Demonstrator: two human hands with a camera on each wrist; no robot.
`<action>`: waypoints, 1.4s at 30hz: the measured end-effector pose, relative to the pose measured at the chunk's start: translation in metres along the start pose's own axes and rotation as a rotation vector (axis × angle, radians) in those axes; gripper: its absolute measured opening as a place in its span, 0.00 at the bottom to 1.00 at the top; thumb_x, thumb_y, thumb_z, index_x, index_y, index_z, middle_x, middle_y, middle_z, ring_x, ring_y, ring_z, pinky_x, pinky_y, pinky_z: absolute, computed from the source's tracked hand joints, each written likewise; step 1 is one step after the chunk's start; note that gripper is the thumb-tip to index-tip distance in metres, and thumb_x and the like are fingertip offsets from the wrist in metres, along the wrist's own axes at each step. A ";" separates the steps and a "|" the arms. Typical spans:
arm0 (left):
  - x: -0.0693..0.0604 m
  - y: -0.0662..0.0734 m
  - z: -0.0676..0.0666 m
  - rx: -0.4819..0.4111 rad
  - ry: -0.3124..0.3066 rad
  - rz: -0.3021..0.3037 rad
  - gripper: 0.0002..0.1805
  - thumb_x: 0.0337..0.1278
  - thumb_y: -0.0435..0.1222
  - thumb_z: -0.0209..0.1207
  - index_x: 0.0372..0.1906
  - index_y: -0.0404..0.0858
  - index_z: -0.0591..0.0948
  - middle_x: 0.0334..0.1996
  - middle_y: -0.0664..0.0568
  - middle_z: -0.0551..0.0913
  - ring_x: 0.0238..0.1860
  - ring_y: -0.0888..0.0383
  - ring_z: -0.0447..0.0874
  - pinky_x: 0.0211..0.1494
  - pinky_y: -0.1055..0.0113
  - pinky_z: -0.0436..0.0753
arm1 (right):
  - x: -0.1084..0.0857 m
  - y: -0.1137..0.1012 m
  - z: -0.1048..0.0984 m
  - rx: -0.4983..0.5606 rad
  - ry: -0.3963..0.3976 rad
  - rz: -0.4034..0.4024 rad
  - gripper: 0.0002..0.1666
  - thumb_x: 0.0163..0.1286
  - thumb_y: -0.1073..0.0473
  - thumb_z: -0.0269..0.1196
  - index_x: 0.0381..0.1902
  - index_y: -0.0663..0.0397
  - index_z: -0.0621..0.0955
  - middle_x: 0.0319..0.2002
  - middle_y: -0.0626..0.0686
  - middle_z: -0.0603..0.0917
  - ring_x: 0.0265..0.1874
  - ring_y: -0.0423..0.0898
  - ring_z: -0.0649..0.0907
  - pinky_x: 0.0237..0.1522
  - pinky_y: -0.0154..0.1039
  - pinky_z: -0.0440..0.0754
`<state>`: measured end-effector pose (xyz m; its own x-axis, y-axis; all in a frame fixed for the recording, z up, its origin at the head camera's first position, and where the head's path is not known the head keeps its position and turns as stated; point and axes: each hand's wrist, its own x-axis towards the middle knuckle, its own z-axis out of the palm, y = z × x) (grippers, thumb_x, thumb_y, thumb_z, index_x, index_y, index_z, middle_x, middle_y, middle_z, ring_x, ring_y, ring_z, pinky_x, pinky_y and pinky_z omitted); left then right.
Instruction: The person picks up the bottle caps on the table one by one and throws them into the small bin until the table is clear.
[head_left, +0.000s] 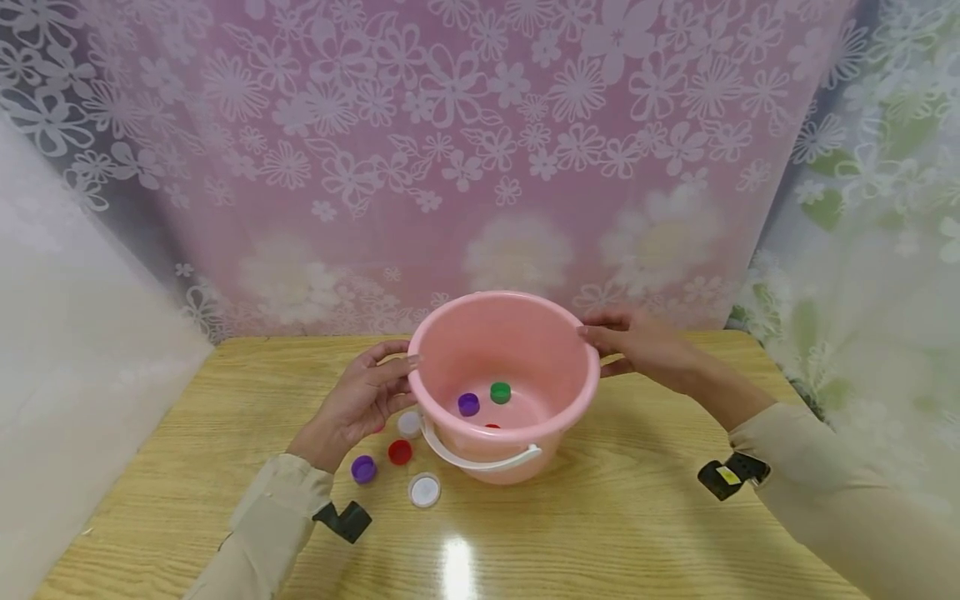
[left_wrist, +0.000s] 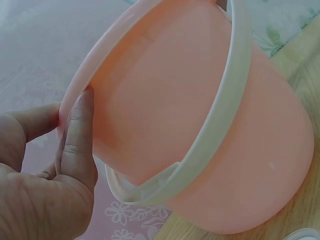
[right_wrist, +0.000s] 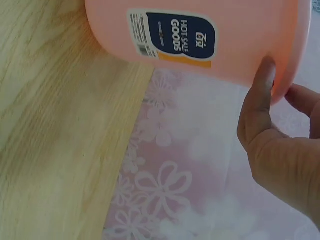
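A: What does the left grip [head_left: 367, 392], left of the frame's centre, have hold of?

B: The rim [head_left: 517, 434] of a pink bucket [head_left: 495, 342], finger and thumb drawn almost together, one on either side of the plastic lip

A: And what lies lower left of centre?

B: Loose bottle caps on the wood-grained surface [head_left: 660, 500], among them a purple cap [head_left: 363, 469], a red cap [head_left: 400, 452] and a white cap [head_left: 425, 490]

A: The bucket itself?

B: Just below and right of centre, mouth up, its white handle [head_left: 487, 463] hanging across the front. Inside sit another purple cap [head_left: 468, 405], a sliver of red and a green cap [head_left: 500, 392]. Whether the base touches the surface cannot be told

A: How should it handle?

B: Probably light, with so few caps aboard. The wall looks thin and may flex; the smooth plastic could slip but is unlikely to break. The stiffer rim, held at opposite sides, seems the surest hold; the handle would let it swing

A: And right of centre?

B: The right grip [head_left: 637, 350] pinches the rim at its upper right, parted only by the lip's thickness
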<state>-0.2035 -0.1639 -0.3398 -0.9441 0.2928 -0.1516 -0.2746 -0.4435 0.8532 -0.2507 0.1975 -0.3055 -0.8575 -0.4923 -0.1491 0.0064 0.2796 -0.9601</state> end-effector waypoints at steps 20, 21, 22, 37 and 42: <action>0.000 0.012 -0.018 0.340 0.045 -0.031 0.24 0.66 0.42 0.57 0.61 0.35 0.66 0.30 0.50 0.79 0.26 0.59 0.82 0.39 0.62 0.85 | 0.001 0.001 0.007 0.164 0.052 0.074 0.27 0.72 0.58 0.57 0.62 0.69 0.70 0.49 0.63 0.79 0.43 0.51 0.83 0.43 0.45 0.83; 0.000 0.014 -0.021 0.358 0.067 -0.028 0.25 0.67 0.43 0.56 0.61 0.35 0.65 0.31 0.50 0.77 0.26 0.60 0.81 0.39 0.62 0.85 | 0.001 0.001 0.007 0.166 0.054 0.070 0.26 0.72 0.58 0.57 0.62 0.70 0.70 0.49 0.63 0.79 0.43 0.51 0.83 0.42 0.45 0.83; 0.000 0.015 -0.025 0.377 0.095 -0.025 0.25 0.67 0.44 0.55 0.61 0.34 0.65 0.32 0.49 0.76 0.27 0.60 0.81 0.40 0.62 0.85 | 0.000 0.001 0.007 0.164 0.058 0.067 0.26 0.72 0.58 0.57 0.62 0.70 0.70 0.49 0.63 0.79 0.43 0.51 0.83 0.42 0.45 0.83; 0.018 -0.001 -0.082 1.617 0.155 0.040 0.19 0.58 0.37 0.61 0.51 0.30 0.77 0.43 0.39 0.79 0.41 0.45 0.79 0.43 0.51 0.80 | -0.002 0.002 0.007 0.142 0.071 0.047 0.28 0.72 0.56 0.58 0.63 0.69 0.69 0.51 0.64 0.78 0.45 0.51 0.83 0.44 0.47 0.82; 0.021 -0.009 -0.084 1.673 0.100 0.039 0.18 0.57 0.38 0.61 0.48 0.30 0.81 0.42 0.40 0.79 0.43 0.45 0.79 0.46 0.50 0.80 | -0.002 0.001 0.009 0.142 0.082 0.044 0.27 0.72 0.57 0.57 0.62 0.68 0.70 0.52 0.64 0.77 0.45 0.51 0.83 0.44 0.47 0.82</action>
<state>-0.2365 -0.2251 -0.3925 -0.9704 0.2233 -0.0916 0.1689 0.8995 0.4031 -0.2445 0.1919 -0.3085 -0.8940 -0.4113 -0.1775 0.1125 0.1774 -0.9777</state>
